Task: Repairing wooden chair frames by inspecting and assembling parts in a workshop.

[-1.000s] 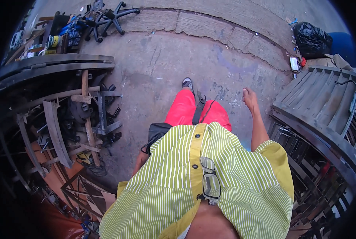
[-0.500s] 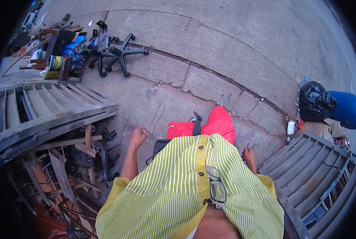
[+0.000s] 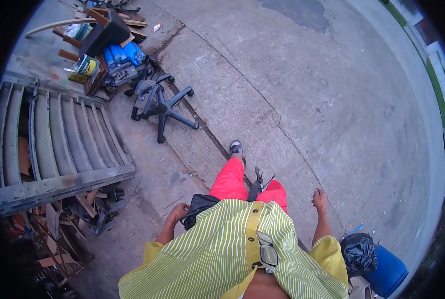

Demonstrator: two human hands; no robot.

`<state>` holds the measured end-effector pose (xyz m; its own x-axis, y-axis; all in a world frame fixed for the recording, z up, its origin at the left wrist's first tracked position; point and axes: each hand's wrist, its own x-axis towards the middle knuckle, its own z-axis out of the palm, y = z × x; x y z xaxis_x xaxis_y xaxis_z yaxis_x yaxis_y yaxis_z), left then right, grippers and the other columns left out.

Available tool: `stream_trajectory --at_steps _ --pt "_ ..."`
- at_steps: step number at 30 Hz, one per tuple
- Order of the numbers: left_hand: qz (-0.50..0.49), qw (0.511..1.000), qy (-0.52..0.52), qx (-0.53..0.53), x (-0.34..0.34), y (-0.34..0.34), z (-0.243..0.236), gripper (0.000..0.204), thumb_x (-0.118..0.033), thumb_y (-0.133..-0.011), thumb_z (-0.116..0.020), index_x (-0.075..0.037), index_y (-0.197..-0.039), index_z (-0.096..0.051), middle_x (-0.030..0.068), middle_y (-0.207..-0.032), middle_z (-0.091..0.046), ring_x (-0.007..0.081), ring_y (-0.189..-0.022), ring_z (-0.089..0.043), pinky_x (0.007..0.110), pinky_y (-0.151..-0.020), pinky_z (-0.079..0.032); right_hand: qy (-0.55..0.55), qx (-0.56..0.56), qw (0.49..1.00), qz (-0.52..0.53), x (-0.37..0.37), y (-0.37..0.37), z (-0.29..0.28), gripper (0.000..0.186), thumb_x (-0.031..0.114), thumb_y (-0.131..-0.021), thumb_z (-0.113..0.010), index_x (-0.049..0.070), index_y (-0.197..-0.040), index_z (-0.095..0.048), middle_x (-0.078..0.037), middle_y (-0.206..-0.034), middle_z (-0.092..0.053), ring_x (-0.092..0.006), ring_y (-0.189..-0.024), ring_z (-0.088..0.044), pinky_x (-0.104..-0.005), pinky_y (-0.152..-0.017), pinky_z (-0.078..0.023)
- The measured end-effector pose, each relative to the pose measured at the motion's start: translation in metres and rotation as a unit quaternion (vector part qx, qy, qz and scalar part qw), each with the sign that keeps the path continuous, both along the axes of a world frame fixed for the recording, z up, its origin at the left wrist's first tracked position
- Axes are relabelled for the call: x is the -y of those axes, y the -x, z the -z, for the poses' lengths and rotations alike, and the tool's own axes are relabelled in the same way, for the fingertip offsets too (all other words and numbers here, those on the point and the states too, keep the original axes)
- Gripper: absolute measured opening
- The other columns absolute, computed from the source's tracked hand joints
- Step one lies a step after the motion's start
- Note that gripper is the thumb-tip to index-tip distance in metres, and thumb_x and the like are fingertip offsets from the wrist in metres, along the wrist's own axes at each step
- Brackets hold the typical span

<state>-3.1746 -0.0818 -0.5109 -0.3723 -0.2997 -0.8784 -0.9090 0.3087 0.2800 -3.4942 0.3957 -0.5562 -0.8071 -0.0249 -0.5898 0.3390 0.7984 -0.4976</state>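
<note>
My left hand (image 3: 176, 214) is low beside a black bag (image 3: 198, 207) at my hip, fingers curled; whatever they hold is too small or hidden to make out. My right hand (image 3: 319, 199) swings out by my right side, its fingers loosely closed with nothing visible in them. I wear red trousers (image 3: 226, 180) and an open yellow-green striped shirt (image 3: 192, 254) with glasses (image 3: 267, 254) hooked on it. One shoe (image 3: 236, 148) is forward on the cracked concrete (image 3: 282, 99).
Ahead left lie a five-legged chair base (image 3: 167, 107) and piled scrap with blue bundles (image 3: 120, 55). Grey metal grilles (image 3: 58, 139) and wood scraps (image 3: 68, 239) lie left. A black garbage bag (image 3: 357, 254) and blue barrel (image 3: 384, 271) sit behind on the right. A pavement stretches ahead and right.
I have stepped forward and turned: the chair base and grilles moved down the view, while the garbage bag and barrel dropped to the lower right. My left hand has drawn back toward the hip bag.
</note>
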Motion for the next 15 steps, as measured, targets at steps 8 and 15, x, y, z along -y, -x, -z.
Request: stream_trajectory --at_steps 8,15 --pt "0.000 0.984 -0.125 -0.128 0.129 0.113 0.092 0.033 -0.017 -0.058 -0.056 0.002 -0.085 -0.056 0.0153 -0.071 -0.056 0.0179 -0.064 -0.054 0.029 -0.063 -0.042 0.046 -0.238 0.966 -0.094 0.229 0.349 -0.075 0.031 0.023 -0.078 -0.039 -0.002 -0.092 -0.050 -0.018 -0.079 -0.054 -0.0260 -0.074 -0.053 -0.0315 -0.066 -0.040" --pt "-0.147 0.973 0.097 -0.152 0.310 0.426 -0.022 0.039 -0.015 -0.063 -0.059 0.000 -0.097 -0.047 0.0163 -0.078 -0.055 0.0237 -0.075 -0.054 0.030 -0.065 -0.041 -0.019 -0.068 0.950 -0.303 0.329 0.389 -0.041 0.029 0.024 -0.074 -0.044 0.001 -0.088 -0.053 -0.018 -0.079 -0.054 -0.0316 -0.077 -0.051 -0.0330 -0.069 -0.040"
